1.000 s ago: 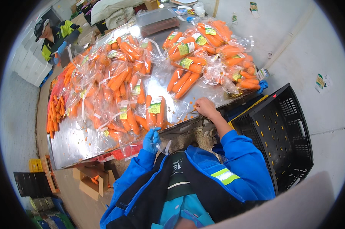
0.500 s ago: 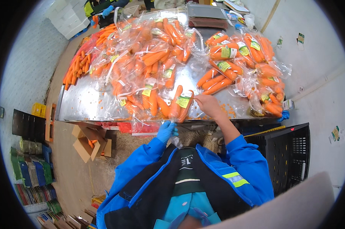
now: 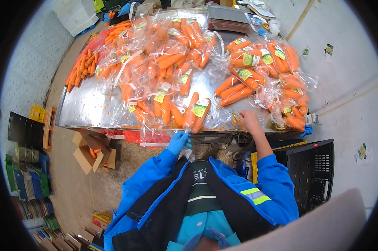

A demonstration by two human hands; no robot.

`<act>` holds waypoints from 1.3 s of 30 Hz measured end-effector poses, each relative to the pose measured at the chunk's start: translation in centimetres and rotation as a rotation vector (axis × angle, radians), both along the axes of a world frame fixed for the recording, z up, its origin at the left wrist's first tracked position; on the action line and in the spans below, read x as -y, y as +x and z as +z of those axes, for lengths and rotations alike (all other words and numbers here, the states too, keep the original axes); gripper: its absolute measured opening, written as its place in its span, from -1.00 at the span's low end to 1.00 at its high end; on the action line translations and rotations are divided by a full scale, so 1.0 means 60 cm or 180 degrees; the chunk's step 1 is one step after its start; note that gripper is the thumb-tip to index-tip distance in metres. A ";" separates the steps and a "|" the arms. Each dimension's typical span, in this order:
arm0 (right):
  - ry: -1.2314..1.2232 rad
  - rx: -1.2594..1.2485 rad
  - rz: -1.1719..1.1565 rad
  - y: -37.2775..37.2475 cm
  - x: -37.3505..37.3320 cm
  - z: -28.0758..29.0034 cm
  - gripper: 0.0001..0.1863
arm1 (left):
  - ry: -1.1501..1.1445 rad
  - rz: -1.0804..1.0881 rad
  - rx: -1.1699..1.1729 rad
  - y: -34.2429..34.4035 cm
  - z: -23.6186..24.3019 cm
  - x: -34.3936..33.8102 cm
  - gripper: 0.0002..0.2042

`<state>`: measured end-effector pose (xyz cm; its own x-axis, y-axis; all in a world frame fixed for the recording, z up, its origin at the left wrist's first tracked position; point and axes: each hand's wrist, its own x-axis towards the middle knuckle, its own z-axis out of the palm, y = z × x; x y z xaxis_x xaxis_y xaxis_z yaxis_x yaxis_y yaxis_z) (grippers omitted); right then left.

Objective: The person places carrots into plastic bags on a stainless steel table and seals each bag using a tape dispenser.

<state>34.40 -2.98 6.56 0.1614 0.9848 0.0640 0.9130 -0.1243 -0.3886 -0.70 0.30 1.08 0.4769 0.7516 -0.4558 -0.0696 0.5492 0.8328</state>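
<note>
My left hand (image 3: 179, 142), in a blue glove, is closed around the gathered neck of a clear plastic bag of carrots (image 3: 190, 116). The bag lies at the table's near edge, its neck toward me and its green and white label facing up. Bare, my right hand (image 3: 249, 121) is to the right of that bag, low over the table's near edge. Its fingers are curled in beside small orange scraps (image 3: 236, 121); whether anything is between them is too small to make out. Just beyond lies another bag of carrots (image 3: 236, 90).
A metal table (image 3: 82, 109) holds a heap of bagged carrots (image 3: 155, 71) and loose carrots (image 3: 82, 69) at left. More labelled bags (image 3: 281, 62) are piled at right. A black crate (image 3: 310, 175) stands lower right, a cardboard box (image 3: 90, 152) lower left. Another person's blue-gloved hand (image 3: 124, 9) shows far off.
My right hand has left the carrot bag's upper right side and moved right and slightly nearer, down to the table's edge. My left hand keeps its grip on the bag's neck.
</note>
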 end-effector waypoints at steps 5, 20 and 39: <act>0.0246 -0.0461 0.0503 -0.047 -0.023 0.039 -0.85 | 0.0136 0.0098 -0.0249 0.005 0.021 0.008 -0.79; -0.0235 0.0883 0.2837 -0.366 -0.102 0.043 -0.86 | 0.1545 0.0765 -0.0446 -0.008 -0.066 -0.001 -0.69; -0.1151 -0.4586 -0.0895 -0.337 0.040 -0.033 -0.82 | -0.0645 -0.0100 0.0524 0.005 0.004 -0.007 -0.84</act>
<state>14.20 -5.37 4.58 0.0534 0.8399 -0.5402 -0.2792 -0.5068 -0.8156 -0.37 0.72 1.31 0.5788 0.6365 -0.5097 -0.1755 0.7077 0.6844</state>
